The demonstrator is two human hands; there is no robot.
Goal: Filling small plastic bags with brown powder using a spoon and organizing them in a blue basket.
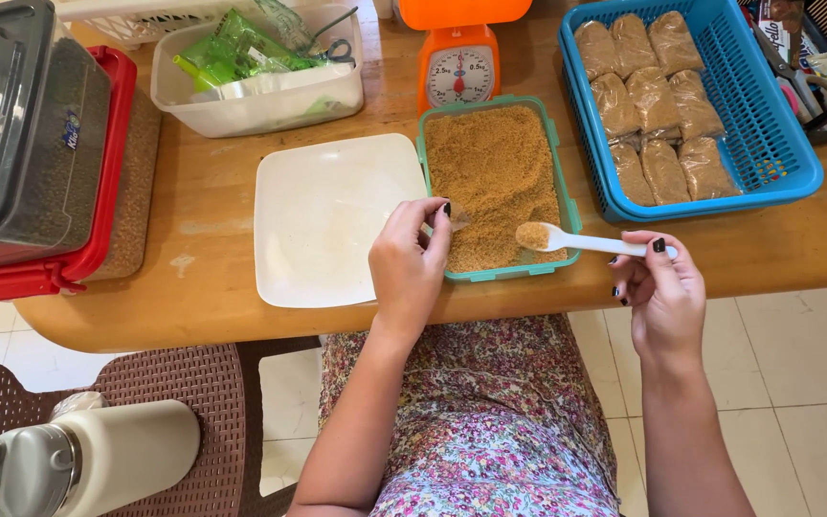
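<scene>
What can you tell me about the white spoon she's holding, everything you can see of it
The white spoon looks like plastic, with a rounded bowl and a straight flat handle. Its bowl carries a heap of brown granules and hangs level over the near right corner of the teal tray of the same granules. The handle points right, pinched at its end by the right hand; the thumb lies on top. The left hand does not touch it.

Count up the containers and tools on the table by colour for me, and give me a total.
Blue: 1, the basket holding filled bags
Teal: 1, the tray of brown granules
White: 3, the square lid, the tub, the spoon in the right hand
Orange: 1, the kitchen scale
Red and grey: 1, the storage box
Total: 7
</scene>
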